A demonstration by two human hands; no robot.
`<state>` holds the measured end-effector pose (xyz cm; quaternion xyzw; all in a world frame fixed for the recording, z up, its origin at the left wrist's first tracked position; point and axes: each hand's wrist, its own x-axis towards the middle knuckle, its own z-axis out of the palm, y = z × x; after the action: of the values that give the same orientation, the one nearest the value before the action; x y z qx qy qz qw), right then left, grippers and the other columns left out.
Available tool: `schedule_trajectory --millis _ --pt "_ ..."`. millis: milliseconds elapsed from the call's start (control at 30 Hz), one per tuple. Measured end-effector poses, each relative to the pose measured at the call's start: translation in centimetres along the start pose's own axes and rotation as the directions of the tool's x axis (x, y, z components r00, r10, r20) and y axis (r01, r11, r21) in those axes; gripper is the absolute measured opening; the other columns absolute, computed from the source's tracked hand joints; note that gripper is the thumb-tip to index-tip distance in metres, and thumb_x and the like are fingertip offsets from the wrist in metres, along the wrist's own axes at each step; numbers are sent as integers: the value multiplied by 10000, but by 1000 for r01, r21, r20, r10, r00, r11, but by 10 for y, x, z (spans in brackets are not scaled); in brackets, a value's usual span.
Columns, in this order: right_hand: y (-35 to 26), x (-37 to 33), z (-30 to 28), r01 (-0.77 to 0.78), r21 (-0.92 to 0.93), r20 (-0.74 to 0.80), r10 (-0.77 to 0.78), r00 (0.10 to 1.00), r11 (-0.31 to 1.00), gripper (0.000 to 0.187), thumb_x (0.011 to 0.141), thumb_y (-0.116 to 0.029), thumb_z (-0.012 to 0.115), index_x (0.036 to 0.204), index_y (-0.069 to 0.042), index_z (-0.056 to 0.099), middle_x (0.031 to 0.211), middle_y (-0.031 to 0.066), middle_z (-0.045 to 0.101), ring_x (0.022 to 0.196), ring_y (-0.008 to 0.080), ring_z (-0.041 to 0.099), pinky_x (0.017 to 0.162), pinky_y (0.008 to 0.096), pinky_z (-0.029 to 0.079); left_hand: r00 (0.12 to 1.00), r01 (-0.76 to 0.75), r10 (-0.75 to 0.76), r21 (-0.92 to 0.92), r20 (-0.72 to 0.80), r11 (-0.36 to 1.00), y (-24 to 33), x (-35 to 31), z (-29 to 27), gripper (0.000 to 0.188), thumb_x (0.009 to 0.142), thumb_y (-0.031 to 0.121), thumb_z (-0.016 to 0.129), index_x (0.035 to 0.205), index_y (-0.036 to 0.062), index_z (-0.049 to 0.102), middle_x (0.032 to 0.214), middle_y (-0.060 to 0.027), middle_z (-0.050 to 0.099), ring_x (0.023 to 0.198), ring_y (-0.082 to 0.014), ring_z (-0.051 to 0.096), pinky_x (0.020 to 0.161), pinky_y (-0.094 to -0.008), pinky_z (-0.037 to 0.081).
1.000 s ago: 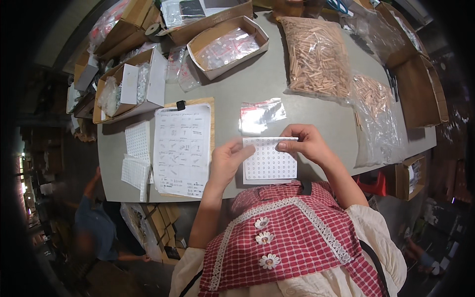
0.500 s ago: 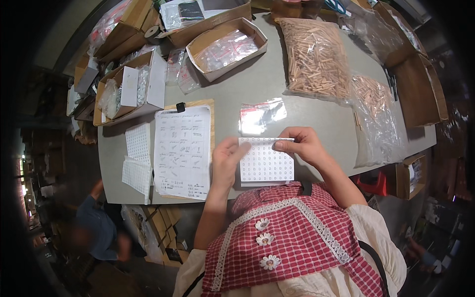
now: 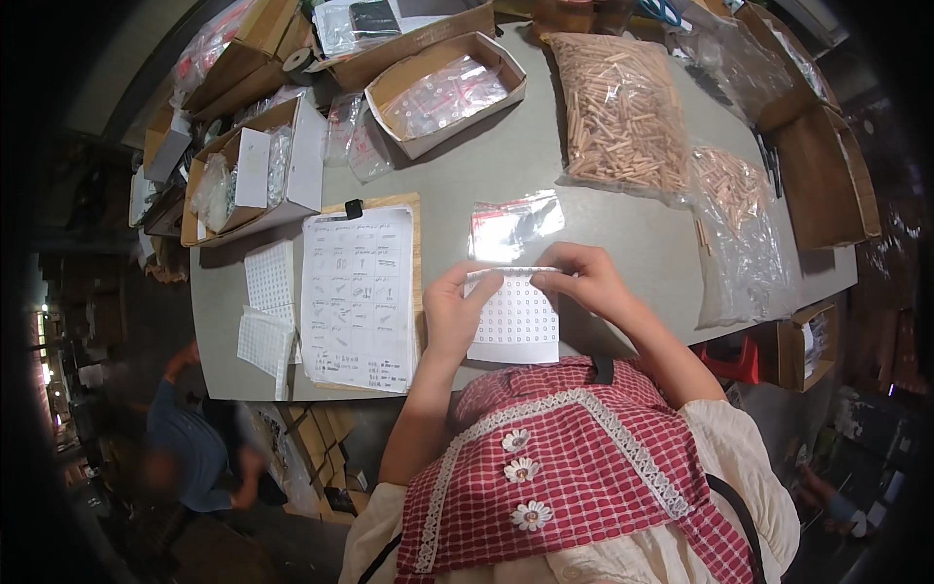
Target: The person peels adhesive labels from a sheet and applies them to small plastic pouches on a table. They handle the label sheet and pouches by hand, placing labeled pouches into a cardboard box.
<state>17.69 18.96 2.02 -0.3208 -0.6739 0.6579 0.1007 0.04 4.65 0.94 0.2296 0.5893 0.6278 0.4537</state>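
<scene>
A white sheet printed with a grid of small marks (image 3: pixel 518 321), like a label sheet, hangs between my hands at the table's near edge. My left hand (image 3: pixel 457 310) pinches its upper left corner, the thumb lying over the printed face. At the upper right my right hand (image 3: pixel 582 278) grips the same top edge between thumb and fingers. That edge is bent over in a narrow strip. Just beyond the sheet lies a clear plastic zip bag (image 3: pixel 516 226) with a red line near its top.
At left a clipboard with a printed parts sheet (image 3: pixel 356 302) lies beside more label sheets (image 3: pixel 269 282). Beyond stand a box of small bags (image 3: pixel 448 92) and a divided box (image 3: pixel 258 170). Bags of wooden dowels (image 3: pixel 623 117) lie at right. Someone in blue (image 3: pixel 190 443) is at lower left.
My left hand has come up to the sheet's top edge and my right hand has risen slightly. The top edge is now bent over, and the sheet's right side has shifted left.
</scene>
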Motion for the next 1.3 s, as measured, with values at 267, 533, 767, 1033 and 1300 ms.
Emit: schedule_trajectory --millis 267,533,767,1033,1300 --pt "-6 12 3 386 -580 83 -420 904 717 308 784 27 676 1076 -51 619 1056 157 637 1028 384 618 865 460 521 954 -276 299 509 38 815 2 3 9 102 915 49 748 997 -11 756 818 -20 721 770 -64 629 692 -239 500" --pt "-1 12 9 446 -650 79 -530 845 615 301 750 19 662 1043 -18 606 962 160 607 968 376 609 810 467 514 980 -175 197 486 7 856 -6 12 5 128 918 90 756 992 -14 745 799 -9 700 755 -49 591 660 -228 465" --pt "4 11 8 434 -640 63 -520 852 634 301 771 4 683 1057 -47 605 1023 154 608 994 373 595 845 458 509 989 -138 151 475 12 869 -11 13 5 163 906 161 759 993 23 755 829 -94 753 781 -117 691 718 -294 531" --pt "4 7 12 439 -709 59 -574 817 552 312 780 9 692 1073 -56 603 1050 151 610 1002 372 596 856 461 508 996 -84 93 399 -4 913 -15 15 5 184 899 161 766 1000 8 751 838 -77 754 778 -96 677 705 -282 525" --pt "11 7 9 465 -671 95 -555 826 578 297 741 -54 728 1014 -60 610 994 125 595 954 338 598 823 442 509 995 -95 101 360 4 928 -22 8 8 133 927 100 745 996 -13 725 817 27 682 740 -17 568 627 -200 442"
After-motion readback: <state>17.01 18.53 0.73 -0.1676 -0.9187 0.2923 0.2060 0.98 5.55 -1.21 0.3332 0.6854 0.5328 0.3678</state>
